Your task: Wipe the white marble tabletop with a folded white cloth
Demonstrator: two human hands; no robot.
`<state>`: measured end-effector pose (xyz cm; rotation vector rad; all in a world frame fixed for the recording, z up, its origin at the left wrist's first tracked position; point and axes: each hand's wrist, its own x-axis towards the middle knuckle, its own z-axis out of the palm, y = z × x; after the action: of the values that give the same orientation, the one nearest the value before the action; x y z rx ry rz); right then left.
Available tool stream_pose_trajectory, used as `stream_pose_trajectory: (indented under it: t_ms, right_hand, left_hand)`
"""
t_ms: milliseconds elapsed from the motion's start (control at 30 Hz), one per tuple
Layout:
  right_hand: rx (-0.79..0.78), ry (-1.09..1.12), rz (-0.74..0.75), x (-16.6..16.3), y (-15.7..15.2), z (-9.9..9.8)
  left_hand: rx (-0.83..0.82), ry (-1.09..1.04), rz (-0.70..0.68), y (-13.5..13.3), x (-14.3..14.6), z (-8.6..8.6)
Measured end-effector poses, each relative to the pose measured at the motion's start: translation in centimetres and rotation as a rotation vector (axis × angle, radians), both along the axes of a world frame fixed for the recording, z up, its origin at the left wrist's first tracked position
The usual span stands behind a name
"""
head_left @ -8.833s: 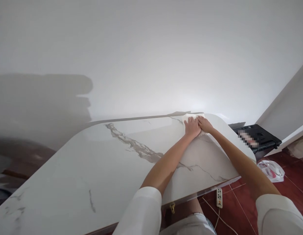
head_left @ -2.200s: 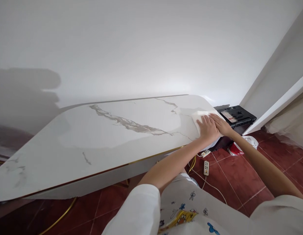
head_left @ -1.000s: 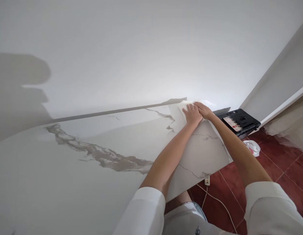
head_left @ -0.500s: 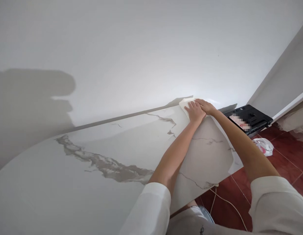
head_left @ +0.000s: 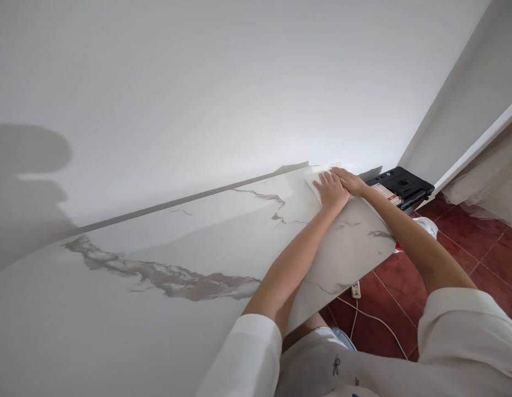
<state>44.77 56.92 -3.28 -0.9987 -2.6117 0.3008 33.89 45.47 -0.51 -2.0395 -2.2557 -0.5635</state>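
A white cloth (head_left: 313, 177) lies on the marble-patterned tabletop (head_left: 222, 242), close to the wall side and toward the right end. My left hand (head_left: 331, 189) presses flat on the cloth, fingers slightly spread. Beside it, my right hand (head_left: 350, 181) reaches across from the right. Its fingers lie stretched out over the cloth's edge and against the fingers of my left hand. Neither hand curls around the cloth. Part of the cloth is hidden beneath both hands.
Beyond the tabletop's right end is a black case (head_left: 404, 184) with a printed label. A white plastic bag (head_left: 427, 226) sits on the red tiled floor (head_left: 466, 248). Below the near edge, a power strip (head_left: 355, 290) trails a pale cord. A white wall (head_left: 198, 110) borders the far edge.
My view has turned to the right. Both hands and the cloth have slid a little rightward along the tabletop, and more of the power strip shows.
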Motion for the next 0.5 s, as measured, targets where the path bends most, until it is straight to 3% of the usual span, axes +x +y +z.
stream_pose_trajectory:
  t_ms: [500]
  right_hand:
    - [0.266, 0.054, 0.085, 8.7, -7.8, -1.4]
  left_hand:
    - [0.014, -0.031, -0.122, -7.7, 6.2, 0.2]
